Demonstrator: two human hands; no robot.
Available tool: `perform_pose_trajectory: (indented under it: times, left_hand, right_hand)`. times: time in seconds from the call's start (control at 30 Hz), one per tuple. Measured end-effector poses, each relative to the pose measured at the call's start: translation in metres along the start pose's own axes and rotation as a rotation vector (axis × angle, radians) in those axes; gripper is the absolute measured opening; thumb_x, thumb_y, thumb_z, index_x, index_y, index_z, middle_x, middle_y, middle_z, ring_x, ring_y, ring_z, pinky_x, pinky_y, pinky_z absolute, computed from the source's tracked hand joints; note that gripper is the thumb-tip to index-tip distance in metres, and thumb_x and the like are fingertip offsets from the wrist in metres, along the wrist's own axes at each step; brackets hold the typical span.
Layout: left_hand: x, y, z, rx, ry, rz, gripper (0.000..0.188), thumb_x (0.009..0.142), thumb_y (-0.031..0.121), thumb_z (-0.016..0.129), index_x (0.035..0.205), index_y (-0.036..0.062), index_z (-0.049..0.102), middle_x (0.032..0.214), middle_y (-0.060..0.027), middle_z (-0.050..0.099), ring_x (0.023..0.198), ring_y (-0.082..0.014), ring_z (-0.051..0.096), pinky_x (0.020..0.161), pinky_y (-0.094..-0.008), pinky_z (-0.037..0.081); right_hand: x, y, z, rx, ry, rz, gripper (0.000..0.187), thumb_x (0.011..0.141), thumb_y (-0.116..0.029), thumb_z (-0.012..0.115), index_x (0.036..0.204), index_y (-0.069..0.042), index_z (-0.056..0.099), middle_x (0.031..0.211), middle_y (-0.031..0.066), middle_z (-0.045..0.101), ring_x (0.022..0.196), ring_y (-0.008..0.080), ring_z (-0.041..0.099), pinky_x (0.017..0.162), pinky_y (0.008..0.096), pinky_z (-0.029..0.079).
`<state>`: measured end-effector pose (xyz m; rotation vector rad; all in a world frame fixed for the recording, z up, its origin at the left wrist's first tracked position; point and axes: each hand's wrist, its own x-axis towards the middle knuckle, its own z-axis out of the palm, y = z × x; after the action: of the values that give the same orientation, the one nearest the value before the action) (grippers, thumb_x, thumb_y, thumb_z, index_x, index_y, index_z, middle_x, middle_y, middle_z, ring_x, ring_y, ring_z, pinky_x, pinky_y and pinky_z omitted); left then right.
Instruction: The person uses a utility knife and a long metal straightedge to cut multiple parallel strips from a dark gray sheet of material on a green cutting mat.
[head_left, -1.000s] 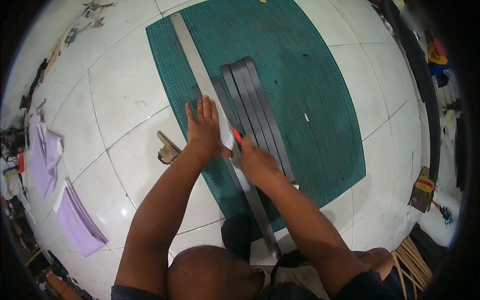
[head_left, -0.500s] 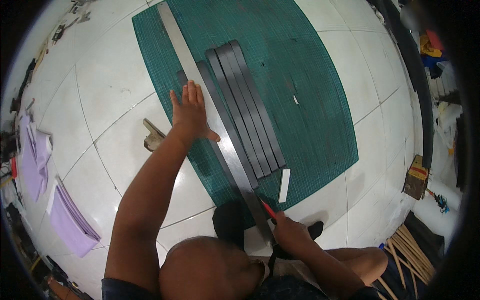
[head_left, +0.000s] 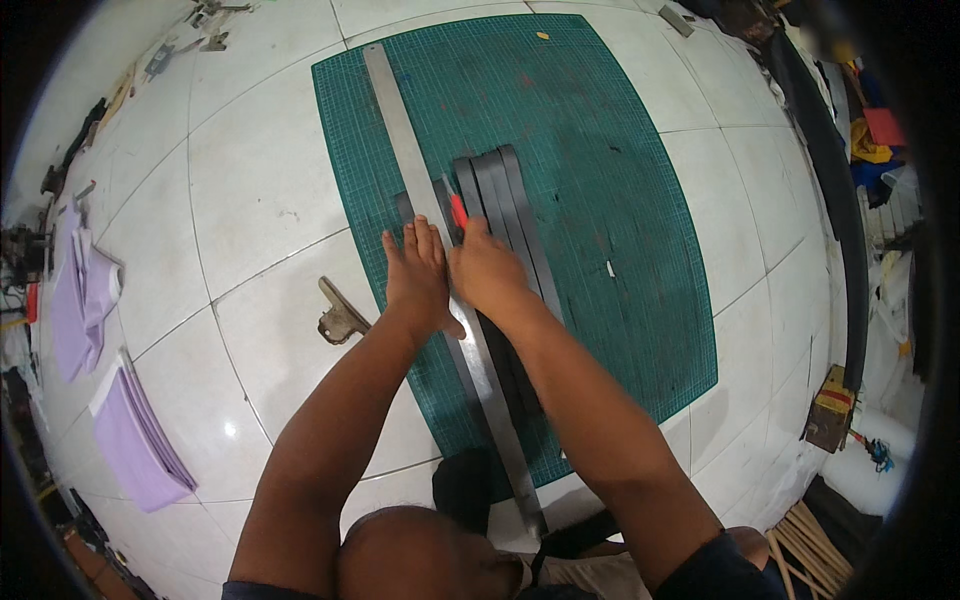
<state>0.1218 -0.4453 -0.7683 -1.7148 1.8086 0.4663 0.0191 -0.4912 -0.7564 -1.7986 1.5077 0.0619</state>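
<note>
My left hand lies flat with fingers stretched over a long metal ruler, pressing it on a green cutting mat. A dark grey strip shows from under the ruler's left side. My right hand is closed round a red cutter knife. The knife's blade points away from me, close along the ruler's right edge; whether it touches the material I cannot tell. Several dark grey strips lie side by side to the right of the knife, partly hidden by my right hand and forearm.
A metal bulldog clip lies on the white tiled floor left of the mat. Folded lilac cloth rests farther left. A small white scrap is on the mat. Wooden sticks are at the near right, and a long dark roll at the right.
My right hand has moved the cutter knife from the ruler's near end to beside my left hand. The left hand still presses the ruler. The whole view has shifted.
</note>
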Motion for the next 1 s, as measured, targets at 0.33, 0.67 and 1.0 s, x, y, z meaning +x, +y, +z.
perform_pose_trajectory:
  times: [0.33,0.67,1.0]
  left_hand:
    - [0.001,-0.003,0.008,-0.057,0.028,0.024,0.152,0.051,0.076,0.082,0.162,0.0053,0.006,0.166,-0.029,0.004,0.155,-0.0435,0.006,0.12,-0.0663,0.009]
    - [0.001,0.003,0.004,-0.007,0.013,0.012,0.154,0.051,0.079,0.081,0.161,0.0008,0.006,0.166,-0.0276,0.005,0.155,-0.0404,0.007,0.121,-0.0639,0.01]
    - [-0.002,0.001,0.004,-0.049,0.04,-0.025,0.16,0.046,0.077,0.084,0.158,-0.0069,0.007,0.167,-0.0254,0.007,0.156,-0.0355,0.012,0.122,-0.0625,0.013]
  right_hand:
    - [0.023,-0.027,0.002,-0.008,-0.079,0.026,0.043,0.103,-0.032,0.048,0.125,0.005,0.045,0.117,0.0316,0.066,0.114,0.0446,0.065,0.101,0.0525,0.049]
    - [0.015,-0.03,-0.025,-0.001,-0.191,0.134,0.04,0.101,-0.026,0.051,0.129,0.003,0.048,0.123,0.0275,0.065,0.116,0.0422,0.064,0.101,0.0502,0.05]
    - [-0.166,0.076,0.015,-0.079,-0.384,0.215,0.028,0.1,-0.014,0.044,0.123,0.001,0.043,0.109,0.0308,0.067,0.104,0.0486,0.066,0.092,0.0564,0.049]
